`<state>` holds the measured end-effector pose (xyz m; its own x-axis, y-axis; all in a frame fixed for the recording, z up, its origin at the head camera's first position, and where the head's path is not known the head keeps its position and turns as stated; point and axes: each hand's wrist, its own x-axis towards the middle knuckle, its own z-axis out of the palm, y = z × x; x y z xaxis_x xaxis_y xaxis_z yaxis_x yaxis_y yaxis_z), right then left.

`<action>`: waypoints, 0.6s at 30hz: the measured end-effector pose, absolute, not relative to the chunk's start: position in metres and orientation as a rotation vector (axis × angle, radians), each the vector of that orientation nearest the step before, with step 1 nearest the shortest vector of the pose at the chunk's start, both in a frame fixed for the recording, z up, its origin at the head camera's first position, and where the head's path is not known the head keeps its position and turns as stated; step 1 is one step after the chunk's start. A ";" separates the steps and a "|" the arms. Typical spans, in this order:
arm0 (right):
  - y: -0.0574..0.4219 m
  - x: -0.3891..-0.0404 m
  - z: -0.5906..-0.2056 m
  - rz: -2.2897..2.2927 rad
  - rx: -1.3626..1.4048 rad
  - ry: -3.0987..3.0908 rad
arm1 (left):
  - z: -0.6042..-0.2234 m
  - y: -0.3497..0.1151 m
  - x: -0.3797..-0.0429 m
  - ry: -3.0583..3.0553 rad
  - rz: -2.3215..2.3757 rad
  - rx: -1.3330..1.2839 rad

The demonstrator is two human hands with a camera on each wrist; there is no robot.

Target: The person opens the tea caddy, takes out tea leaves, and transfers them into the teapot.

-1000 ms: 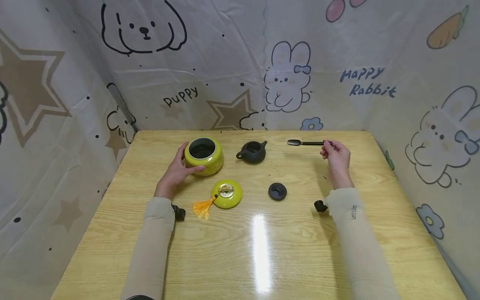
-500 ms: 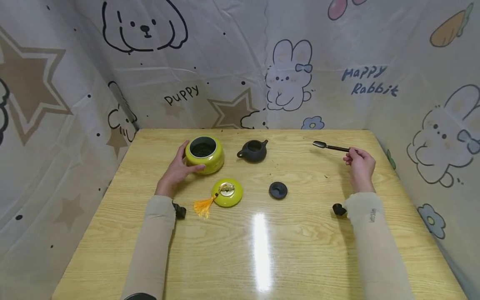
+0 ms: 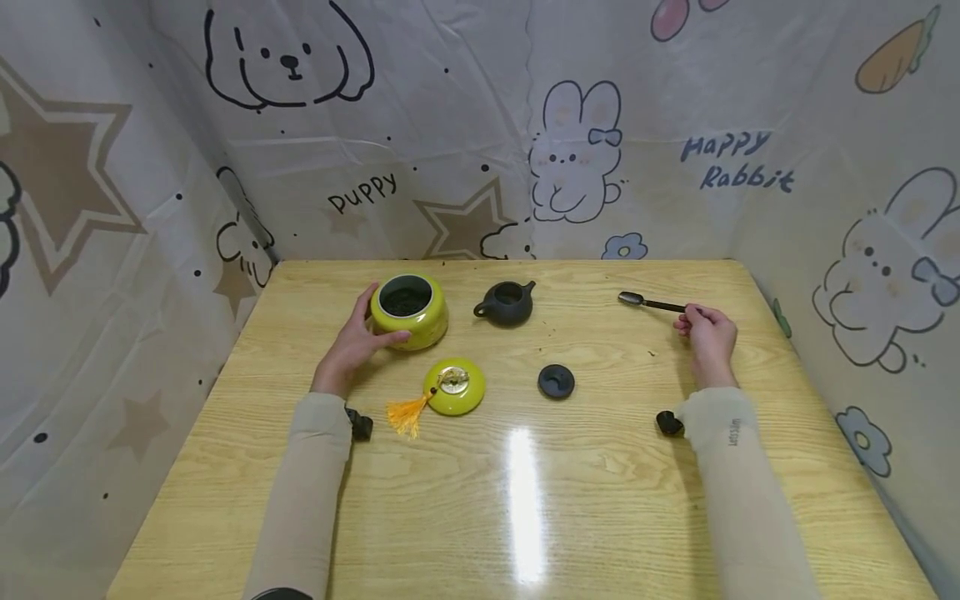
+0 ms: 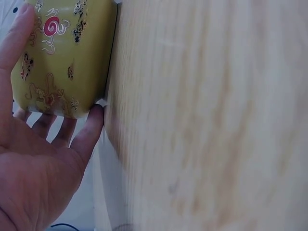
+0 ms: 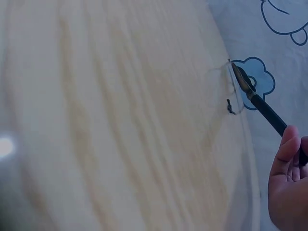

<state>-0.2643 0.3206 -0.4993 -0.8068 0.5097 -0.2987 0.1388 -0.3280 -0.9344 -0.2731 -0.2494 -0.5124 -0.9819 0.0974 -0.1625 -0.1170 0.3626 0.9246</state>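
My left hand (image 3: pixel 352 346) grips the side of a round yellow-green tea jar (image 3: pixel 420 327), thumb across its front and fingers behind. The jar is uncovered, with dark contents inside; the left wrist view shows printed red and gold patterns on the jar (image 4: pixel 57 57). At the right, my right hand (image 3: pixel 711 335) pinches the dark handle of a small tea scoop (image 3: pixel 652 304), its metal bowl pointing left. In the right wrist view the scoop (image 5: pixel 264 109) is held above the table, fingers around the handle's end. Between the hands stands a small dark teapot (image 3: pixel 506 305) without its lid.
The jar's yellow-green lid (image 3: pixel 465 398) with an orange tassel (image 3: pixel 407 414) lies in front of the jar. A dark teapot lid (image 3: pixel 556 382) lies near the middle. Tiny dark bits are scattered on the wooden table (image 3: pixel 600 500). Printed curtains (image 3: pixel 450 125) surround it.
My right hand has moved right with the scoop, away from the teapot, then slightly back left and nearer. The left hand and jar have stayed in place.
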 end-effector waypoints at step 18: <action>0.310 -0.263 -0.517 1.950 -0.763 -2.284 | -0.514 -0.249 -0.273 2.427 1.697 -0.018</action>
<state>-0.2626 0.3102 -0.5165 -0.8778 0.3900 -0.2782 0.3360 0.0871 -0.9378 -0.2734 -0.2493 -0.5144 -0.9839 0.0927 -0.1531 -0.1120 0.3484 0.9306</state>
